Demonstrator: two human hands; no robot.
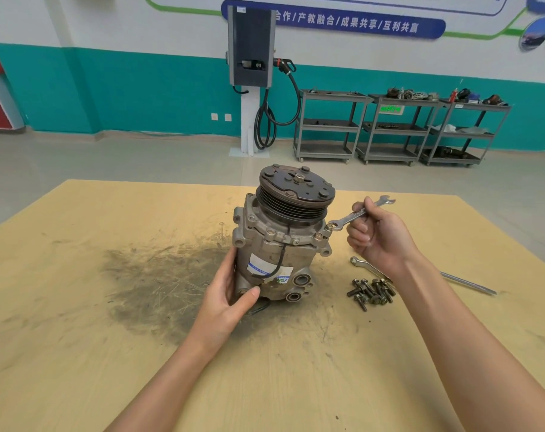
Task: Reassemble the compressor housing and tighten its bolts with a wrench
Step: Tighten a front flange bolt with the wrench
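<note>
My right hand (pixel 380 235): fingers (pixel 360 227) curled round the shank of the open-end wrench (pixel 357 214), thumb on top, firm grip near mid-handle. Wrench head sits on a bolt head (pixel 330 226) at the right edge of the housing flange; handle runs up and away to the right, free end pointing toward the far right of the table

My left hand (pixel 230 294): fingers wrapped behind the lower left side of the compressor (pixel 274 251), thumb across the front near the base, steadying it

Compressor stands mid-table on the yellow board (pixel 78 307), beside a dark grease smear (pixel 159 282). Long axis near vertical, tilted slightly away from me, clutch pulley (pixel 296 191) end up, ports facing me at the bottom

Progress, my read: housing halves look mated, at least 2 flange bolts seated on the right side, so I'm in the tightening phase. Not finished: a pile of loose bolts (pixel 371 294) lies just right of the base, roughly 6 or more, count unclear. Can't tell which seated bolts are already torqued

A second wrench (pixel 369 269) lies near the pile, partly under my right wrist, and a long metal rod (pixel 467 283) sits further right
</note>
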